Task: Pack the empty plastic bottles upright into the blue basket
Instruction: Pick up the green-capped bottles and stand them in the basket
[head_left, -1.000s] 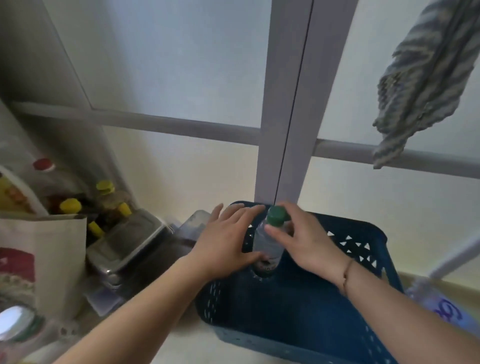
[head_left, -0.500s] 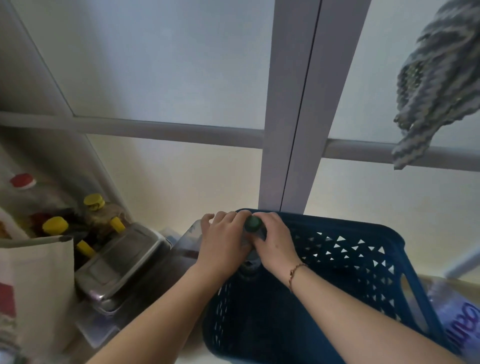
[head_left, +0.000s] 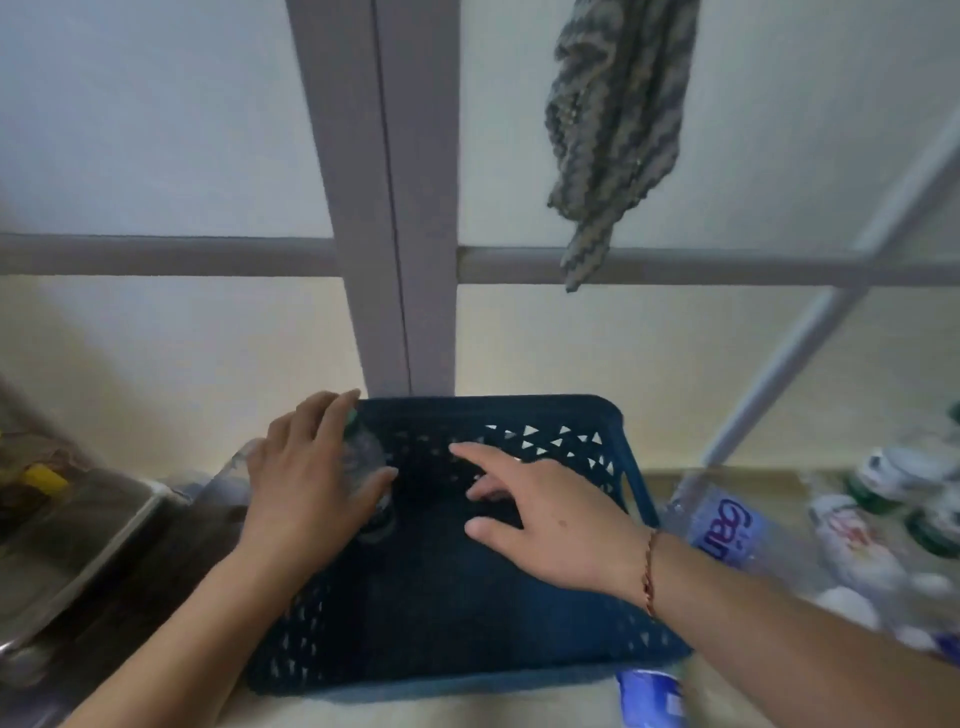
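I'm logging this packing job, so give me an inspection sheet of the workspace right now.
Surface: pale floor, partly bare.
Job's things: dark blue perforated plastic basket; clear plastic bottle upright in its far left corner; loose bottles to the right.
Clutter: metal tray on the left.
Grippers: left hand around the bottle; right hand open over the basket.
Cables: nothing seen.
Surroundings: grey-framed glass door, striped cloth hanging.
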